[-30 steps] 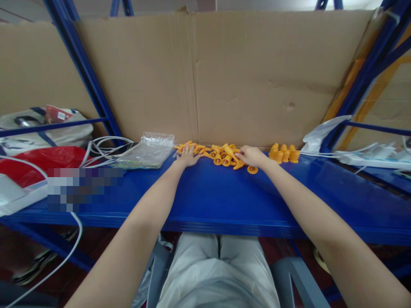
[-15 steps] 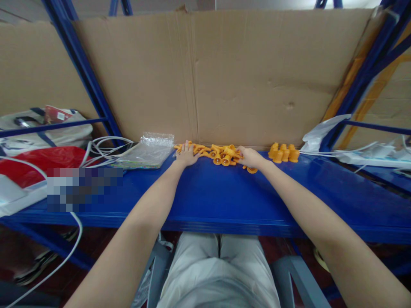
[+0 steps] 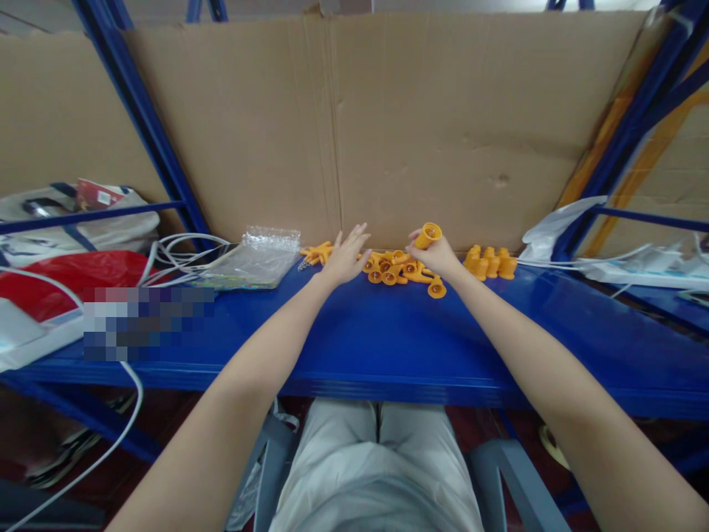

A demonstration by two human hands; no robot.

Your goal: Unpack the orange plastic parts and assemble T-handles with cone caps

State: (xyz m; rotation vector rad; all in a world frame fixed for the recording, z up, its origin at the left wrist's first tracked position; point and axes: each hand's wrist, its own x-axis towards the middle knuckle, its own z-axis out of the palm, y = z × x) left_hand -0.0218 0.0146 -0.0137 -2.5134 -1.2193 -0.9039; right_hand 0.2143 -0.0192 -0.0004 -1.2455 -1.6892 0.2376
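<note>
My right hand (image 3: 436, 255) is closed on an orange bell-shaped piece (image 3: 428, 235), its hollow end facing me, lifted above the table. Below it lies a heap of orange funnel-ended pieces (image 3: 389, 275), with one round-ended piece (image 3: 436, 289) at the heap's near right side. My left hand (image 3: 346, 257) is spread open, empty, between this heap and a smaller pile of orange branching pieces (image 3: 315, 254). Its palm and wrist hide part of both piles. To the right, several orange pieces (image 3: 490, 264) stand upright together in a cluster.
A clear plastic bag of flat sheets (image 3: 255, 258) lies left of the piles, beside white cables (image 3: 182, 255) and a red bag (image 3: 83, 277). Cardboard (image 3: 399, 133) walls off the back of the blue table (image 3: 388, 347). White plastic (image 3: 557, 233) rests by the right post (image 3: 614, 140).
My right hand has risen from the heap with an orange bell-shaped piece in it. My left hand has lifted off the branching pieces and moved right, fingers spread.
</note>
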